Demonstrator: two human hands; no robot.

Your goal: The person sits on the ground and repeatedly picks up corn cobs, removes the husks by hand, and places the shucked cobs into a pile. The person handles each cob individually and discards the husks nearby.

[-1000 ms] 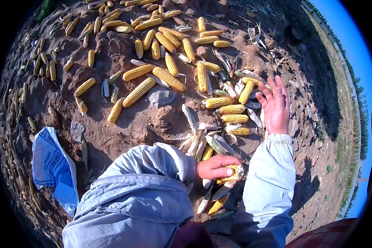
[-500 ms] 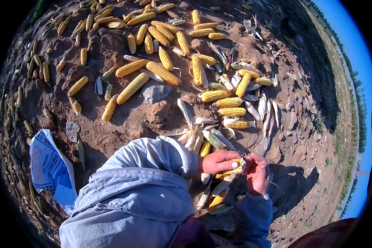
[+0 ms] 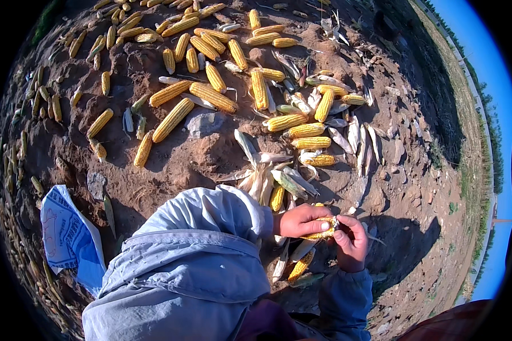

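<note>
My left hand (image 3: 297, 221) is wrapped around a short yellow ear of corn (image 3: 324, 228), thumb along its top. The ear's whitish tip points to the right. At that tip, my right hand (image 3: 353, 244) has its thumb and bent index finger closed on the end of the ear. Just below the hands lies another yellow ear (image 3: 301, 265) among pale husks. A partly husked ear (image 3: 277, 197) rests beside my left wrist, next to a bunch of dry husks (image 3: 257, 177).
Several husked ears (image 3: 173, 120) are scattered ahead on rough brown soil, with more along the left. Loose dry husks (image 3: 362, 145) lie to the right. A grey stone (image 3: 205, 124) sits mid-ground. A blue and white plastic sack (image 3: 68, 230) lies left of my sleeve.
My right hand has turned and closed its thumb and index finger on the ear's tip; before, its fingers stood more upright beside it. The ground view has shifted slightly.
</note>
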